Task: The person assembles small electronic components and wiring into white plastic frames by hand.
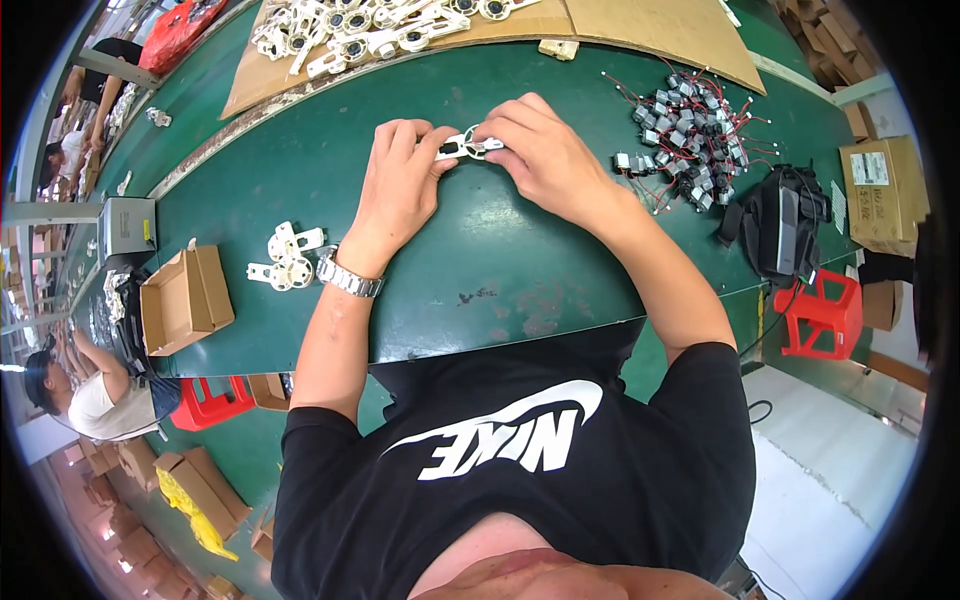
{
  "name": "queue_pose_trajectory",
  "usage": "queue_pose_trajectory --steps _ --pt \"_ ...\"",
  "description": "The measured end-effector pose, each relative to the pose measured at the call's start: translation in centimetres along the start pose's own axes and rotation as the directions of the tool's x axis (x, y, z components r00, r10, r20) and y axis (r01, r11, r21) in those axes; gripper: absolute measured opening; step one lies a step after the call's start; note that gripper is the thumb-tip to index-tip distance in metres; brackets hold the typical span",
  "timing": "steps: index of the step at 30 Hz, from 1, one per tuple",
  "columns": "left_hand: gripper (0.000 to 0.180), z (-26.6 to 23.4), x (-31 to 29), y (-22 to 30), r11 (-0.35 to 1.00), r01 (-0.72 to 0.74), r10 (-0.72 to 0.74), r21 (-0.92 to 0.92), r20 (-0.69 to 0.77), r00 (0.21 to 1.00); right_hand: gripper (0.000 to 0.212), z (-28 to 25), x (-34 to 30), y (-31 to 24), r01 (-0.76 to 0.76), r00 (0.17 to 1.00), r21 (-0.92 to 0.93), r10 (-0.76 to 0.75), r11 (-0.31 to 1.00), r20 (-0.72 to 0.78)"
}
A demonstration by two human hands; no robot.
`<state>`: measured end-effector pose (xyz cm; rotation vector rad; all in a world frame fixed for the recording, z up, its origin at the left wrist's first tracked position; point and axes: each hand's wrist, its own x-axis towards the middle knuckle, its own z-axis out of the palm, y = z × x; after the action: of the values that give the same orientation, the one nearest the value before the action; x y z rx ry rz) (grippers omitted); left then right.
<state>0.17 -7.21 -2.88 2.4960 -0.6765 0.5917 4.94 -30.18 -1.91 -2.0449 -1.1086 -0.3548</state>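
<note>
Above the middle of the green table, a white plastic part (462, 147) with a ring-shaped section is held level between my two hands. My left hand (398, 185) is closed on its left end, thumb and fingertips pinching it. On the other end, my right hand (548, 160) pinches the part near the ring; its fingers cover some of that side. Whether a second small piece sits under those fingers, I cannot tell. Similar loose white plastic parts (290, 268) lie on the table left of my left wrist.
White parts with dark round centres (355, 48) are heaped on cardboard (620, 30) at the back. Small motors with red wires (690, 135) lie in a pile at right, beside a black bag (785, 225). At left stands an open cardboard box (190, 300); a co-worker (95, 390) sits beyond it.
</note>
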Motion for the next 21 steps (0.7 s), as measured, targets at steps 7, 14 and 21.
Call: queue_pose_trajectory --steps 7,14,21 --pt "0.032 0.3 -0.1 0.8 1.0 -0.016 0.016 0.026 0.012 1.0 0.033 0.7 -0.3 -1.4 -0.081 0.992 -0.188 0.062 0.979 -0.106" --pt "0.032 0.1 0.0 1.1 0.999 -0.021 0.022 0.044 -0.009 1.0 0.031 1.2 -0.3 -1.3 -0.042 0.998 -0.165 0.032 0.985 -0.061" --pt "0.033 -0.2 0.1 1.2 0.998 -0.038 0.04 0.053 -0.038 0.998 0.029 1.5 -0.2 -1.3 -0.032 0.995 -0.188 0.013 0.982 -0.099"
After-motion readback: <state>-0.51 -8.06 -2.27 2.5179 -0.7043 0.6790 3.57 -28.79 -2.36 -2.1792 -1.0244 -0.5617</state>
